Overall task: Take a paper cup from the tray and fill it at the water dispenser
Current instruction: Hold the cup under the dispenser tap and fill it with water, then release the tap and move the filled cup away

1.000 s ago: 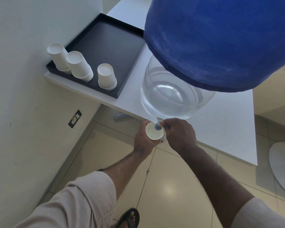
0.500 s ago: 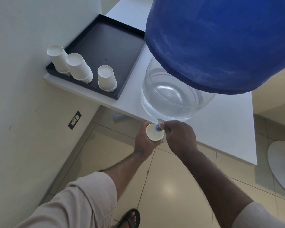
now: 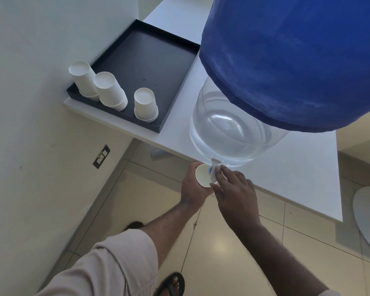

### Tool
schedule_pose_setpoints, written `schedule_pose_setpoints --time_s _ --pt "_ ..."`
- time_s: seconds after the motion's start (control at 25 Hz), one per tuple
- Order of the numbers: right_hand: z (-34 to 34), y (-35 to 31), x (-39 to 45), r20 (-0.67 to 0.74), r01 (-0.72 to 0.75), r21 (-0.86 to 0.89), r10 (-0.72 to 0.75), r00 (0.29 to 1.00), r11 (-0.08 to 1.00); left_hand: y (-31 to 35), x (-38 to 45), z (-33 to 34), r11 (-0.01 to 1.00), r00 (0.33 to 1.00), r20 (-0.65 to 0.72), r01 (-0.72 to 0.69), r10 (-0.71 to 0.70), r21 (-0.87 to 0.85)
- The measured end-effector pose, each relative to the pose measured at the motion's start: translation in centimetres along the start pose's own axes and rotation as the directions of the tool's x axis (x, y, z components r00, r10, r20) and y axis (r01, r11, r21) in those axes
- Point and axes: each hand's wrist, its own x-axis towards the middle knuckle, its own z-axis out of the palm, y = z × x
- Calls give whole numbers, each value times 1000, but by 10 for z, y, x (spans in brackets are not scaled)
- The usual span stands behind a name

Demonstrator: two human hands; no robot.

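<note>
**One cup at the tap, three stacks on the tray**

Left hand (image 3: pixel 191 186) fingers wrap one white paper cup (image 3: pixel 203 175) under the dispenser's small white tap (image 3: pixel 213 170). Right hand (image 3: pixel 235 192) fingers, loosely spread, touch the tap. The black rectangular tray (image 3: pixel 145 60) on the white tabletop (image 3: pixel 297 178) holds three inverted cup stacks (image 3: pixel 109 92).

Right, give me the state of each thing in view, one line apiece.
paper cup: upright, held under the tap
left hand: wrapped around the cup
right hand: fingers spread, resting at the tap
tap: over the cup's mouth; flow cannot be told
cup stacks: three, upside down in the tray
tray: mostly bare
</note>
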Motion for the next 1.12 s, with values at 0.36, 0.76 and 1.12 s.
schedule_pose_setpoints --time_s 0.36,0.76,1.12 --pt "21 12 0 283 -577 712 588 757 400 -3 5 -7 999 999 35 24 -24 27" --pt "39 6 13 558 -716 690 552 620 108 -4 1 -13 999 994 97 44 -42 -25" --pt "40 0 0 569 -711 703 575 587 30 -10 -8 -34 996 968 231 92 -94 16"
